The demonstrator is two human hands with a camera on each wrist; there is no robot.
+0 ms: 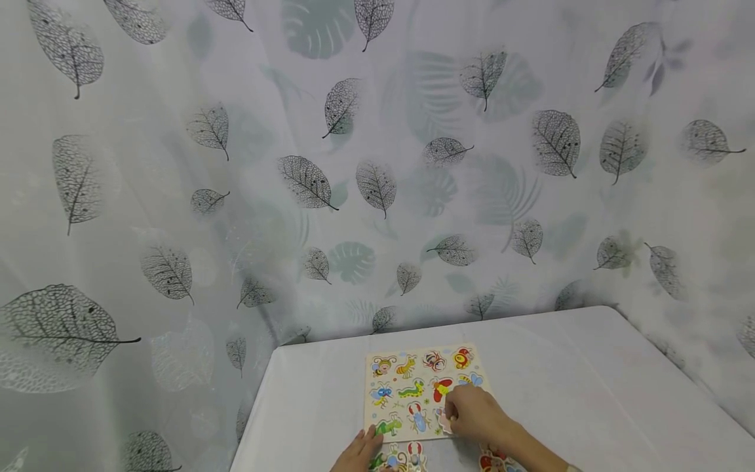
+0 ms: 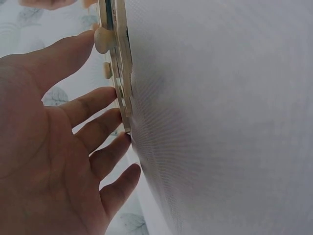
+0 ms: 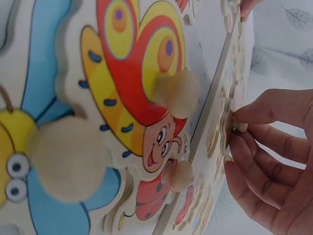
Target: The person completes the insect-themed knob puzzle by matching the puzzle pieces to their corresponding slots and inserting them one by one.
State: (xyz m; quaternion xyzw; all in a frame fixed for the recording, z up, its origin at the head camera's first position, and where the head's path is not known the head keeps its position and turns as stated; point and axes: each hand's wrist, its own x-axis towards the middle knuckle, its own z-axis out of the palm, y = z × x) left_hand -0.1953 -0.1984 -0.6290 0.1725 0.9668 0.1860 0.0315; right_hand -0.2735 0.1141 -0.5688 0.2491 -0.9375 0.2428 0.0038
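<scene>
A wooden insect puzzle board (image 1: 427, 434) lies on the white table, with pictures of bees, caterpillars, beetles and other bugs. My right hand (image 1: 472, 413) is over its lower right part. In the right wrist view its thumb and fingers pinch the small wooden knob (image 3: 240, 126) of a puzzle piece (image 3: 226, 128). That piece stands at the board's face; whether it sits fully in a recess cannot be told. At the lower left corner my left hand (image 1: 360, 452) touches the board's edge with extended fingers. Its thumb lies beside a wooden knob (image 2: 103, 40) in the left wrist view.
Loose knobbed pieces, including a red beetle piece (image 1: 415, 455), lie in front of the board. More pieces (image 1: 495, 462) lie right of them; a butterfly piece (image 3: 132, 73) and ladybug piece (image 3: 150, 199) show close up. A leaf-print curtain (image 1: 377, 183) hangs behind the table (image 1: 590, 367).
</scene>
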